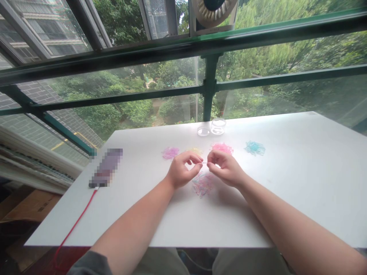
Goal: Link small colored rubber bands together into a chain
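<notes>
My left hand [185,168] and my right hand [225,167] meet over the middle of the white table, each pinching one end of a thin pale pinkish band [204,163]. Below them lies a mixed pile of coloured bands [202,185]. Behind my hands are a purple pile [170,153], a yellow pile [195,151] partly hidden by my left hand, and a pink pile [222,148] partly hidden by my right hand. A teal pile [255,148] rests further right.
A clear round container [218,126] and a flat clear lid [203,131] stand near the back edge of the table [301,172]. At the left lies a phone-like object [106,168], blurred, with a red cable [77,219]. Green railings cross behind.
</notes>
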Demonstrator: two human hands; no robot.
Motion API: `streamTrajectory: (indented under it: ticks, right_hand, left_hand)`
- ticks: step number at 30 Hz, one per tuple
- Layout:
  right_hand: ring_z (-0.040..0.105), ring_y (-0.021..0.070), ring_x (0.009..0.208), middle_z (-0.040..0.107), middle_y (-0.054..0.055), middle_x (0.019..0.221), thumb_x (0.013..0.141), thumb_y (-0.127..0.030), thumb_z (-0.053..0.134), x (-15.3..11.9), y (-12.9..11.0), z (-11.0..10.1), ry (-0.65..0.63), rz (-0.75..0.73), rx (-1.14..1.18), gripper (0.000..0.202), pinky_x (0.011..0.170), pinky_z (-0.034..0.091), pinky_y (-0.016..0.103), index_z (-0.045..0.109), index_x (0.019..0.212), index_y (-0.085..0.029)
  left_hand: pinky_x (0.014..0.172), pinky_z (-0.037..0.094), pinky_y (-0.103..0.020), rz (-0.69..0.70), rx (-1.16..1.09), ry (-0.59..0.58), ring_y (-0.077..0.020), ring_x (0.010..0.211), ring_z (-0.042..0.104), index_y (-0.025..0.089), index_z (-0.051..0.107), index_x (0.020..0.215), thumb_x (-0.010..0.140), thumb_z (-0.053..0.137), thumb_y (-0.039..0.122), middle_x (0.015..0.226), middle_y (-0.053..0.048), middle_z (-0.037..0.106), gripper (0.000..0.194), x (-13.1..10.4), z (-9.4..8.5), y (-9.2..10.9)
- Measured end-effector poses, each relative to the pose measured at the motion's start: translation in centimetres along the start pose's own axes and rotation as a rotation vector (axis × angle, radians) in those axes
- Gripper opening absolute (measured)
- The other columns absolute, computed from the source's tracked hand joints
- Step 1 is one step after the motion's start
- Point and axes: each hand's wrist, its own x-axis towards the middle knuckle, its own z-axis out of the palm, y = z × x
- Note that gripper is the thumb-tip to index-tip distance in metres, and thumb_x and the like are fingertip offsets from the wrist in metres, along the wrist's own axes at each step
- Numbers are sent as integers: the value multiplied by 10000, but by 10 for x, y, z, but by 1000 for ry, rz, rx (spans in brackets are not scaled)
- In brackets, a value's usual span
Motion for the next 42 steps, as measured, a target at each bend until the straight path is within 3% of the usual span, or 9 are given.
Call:
streamTrajectory:
  ticks: [13, 19, 26, 34, 42]
  right_hand:
    - [423, 103, 563, 475, -24, 582, 705, -149, 532, 0, -2, -1, 1, 5, 23, 83, 545, 356, 242, 481, 647, -179]
    - [483, 117, 583, 536, -2, 588, 800, -214, 483, 0, -1, -3, -5, 42, 67, 150, 581, 391, 260, 489, 654, -176]
    - [524, 113, 558, 542, -1, 619, 801, -351, 558, 2, -1, 2, -110, 140, 207, 201, 550, 430, 254, 550, 761, -155]
    - [482, 104, 511, 539, -8, 539, 779, -387, 601, 1, -3, 1, -41, 117, 161, 243, 504, 386, 241, 549, 689, -168]
    - [467, 99, 508, 518, -14, 522, 764, -424, 613, 4, -1, 0, 34, 87, 182, 300, 511, 381, 243, 508, 639, -172]
  left_hand:
    - [649, 444, -259, -91, -109, -24, -154, 799, 610, 153, 581, 723, 743, 619, 226, 858, -73, 671, 85, 0, 0, -2]
    - [652, 438, -256, -100, -108, -46, -152, 806, 604, 154, 576, 718, 755, 606, 219, 858, -67, 668, 80, -1, 0, -2]
    - [658, 443, -266, -71, -62, -51, -150, 790, 600, 160, 594, 736, 750, 616, 233, 838, -59, 663, 78, 0, -1, 0]
    - [646, 447, -266, -42, -33, -26, -154, 809, 581, 158, 617, 702, 729, 639, 235, 880, -74, 633, 85, 1, -1, 1]
    - [669, 446, -266, -69, -120, -104, -158, 821, 583, 153, 578, 672, 729, 619, 221, 863, -70, 633, 97, 0, -2, -1]
